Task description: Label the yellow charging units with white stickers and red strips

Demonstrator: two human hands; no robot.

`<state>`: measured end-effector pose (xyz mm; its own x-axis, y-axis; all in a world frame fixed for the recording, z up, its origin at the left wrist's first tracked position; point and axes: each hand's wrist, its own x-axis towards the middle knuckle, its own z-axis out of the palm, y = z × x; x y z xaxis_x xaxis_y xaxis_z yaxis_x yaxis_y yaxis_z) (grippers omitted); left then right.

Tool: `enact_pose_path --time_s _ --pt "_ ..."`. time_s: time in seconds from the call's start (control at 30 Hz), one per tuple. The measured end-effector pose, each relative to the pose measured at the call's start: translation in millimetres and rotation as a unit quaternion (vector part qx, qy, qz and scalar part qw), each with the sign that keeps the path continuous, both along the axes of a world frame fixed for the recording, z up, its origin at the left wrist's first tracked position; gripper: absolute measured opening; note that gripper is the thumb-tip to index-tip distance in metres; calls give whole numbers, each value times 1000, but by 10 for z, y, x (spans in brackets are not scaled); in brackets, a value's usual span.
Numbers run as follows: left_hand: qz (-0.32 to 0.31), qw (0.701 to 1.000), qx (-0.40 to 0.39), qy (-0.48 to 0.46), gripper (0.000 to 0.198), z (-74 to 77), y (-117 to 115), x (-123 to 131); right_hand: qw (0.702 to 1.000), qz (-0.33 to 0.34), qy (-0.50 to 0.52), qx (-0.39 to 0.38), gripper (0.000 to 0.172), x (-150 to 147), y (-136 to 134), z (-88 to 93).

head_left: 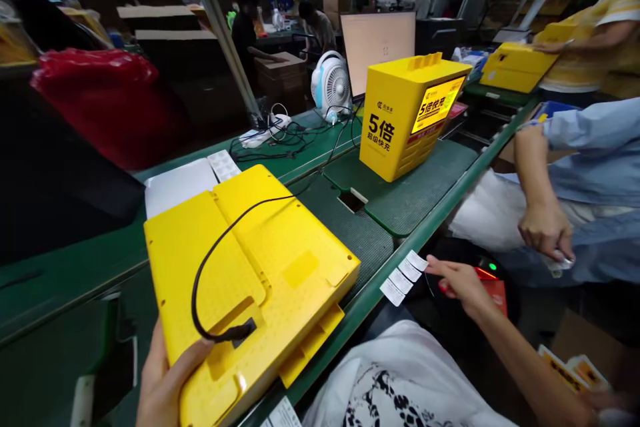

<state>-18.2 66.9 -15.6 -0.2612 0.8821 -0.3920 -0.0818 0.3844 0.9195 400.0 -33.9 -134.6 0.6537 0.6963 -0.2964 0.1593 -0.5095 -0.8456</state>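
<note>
A yellow plastic cabinet (280,247) lies flat on the green bench in front of me, its back panel facing up. A black cable (210,260) loops over the panel into a plug at a recess. My left hand (165,380) grips the cabinet's near corner, thumb on top beside the plug. My right hand (457,280) reaches to a row of small white labels (403,275) stuck on the bench edge. Its fingertips are pinched at the end label (416,260).
A second yellow cabinet (405,120) stands upright on a green mat (425,193). Behind it are a monitor (377,47), a small fan (331,83) and tangled cables. A co-worker's arm in a blue sleeve (545,227) is at the right. White sheets (180,183) lie beyond my cabinet.
</note>
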Motion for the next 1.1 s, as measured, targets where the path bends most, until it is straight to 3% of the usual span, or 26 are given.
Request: enact_pose_path --time_s 0.07,0.17,0.27,0.33,0.43,0.53,0.6,0.7,1.1 --pt "7 1000 -11 0 82 56 -3 54 999 -24 49 2 44 -197 -2 -88" --pt "4 1000 -3 -4 83 87 -4 82 999 -51 3 4 40 -356 33 49" --pt "6 999 5 -45 90 69 -30 77 986 -34 -158 47 35 -435 53 463" --pt "9 997 18 -74 97 50 -52 77 967 0 -223 123 29 -520 151 809" --pt "14 994 31 -102 100 29 -81 87 957 108 -145 228 23 -782 513 1255" --pt "24 992 32 -123 99 21 -108 102 936 288 -17 200 23 -1188 976 1482" --pt "27 989 35 -139 100 11 -121 109 914 375 54 143 24 -1439 1210 1516" --pt "24 987 44 -152 100 -22 -127 105 899 418 86 94 26 -1640 1378 1484" --pt "17 986 42 -160 105 -70 -122 55 898 422 113 46 17 -1569 1402 1472"
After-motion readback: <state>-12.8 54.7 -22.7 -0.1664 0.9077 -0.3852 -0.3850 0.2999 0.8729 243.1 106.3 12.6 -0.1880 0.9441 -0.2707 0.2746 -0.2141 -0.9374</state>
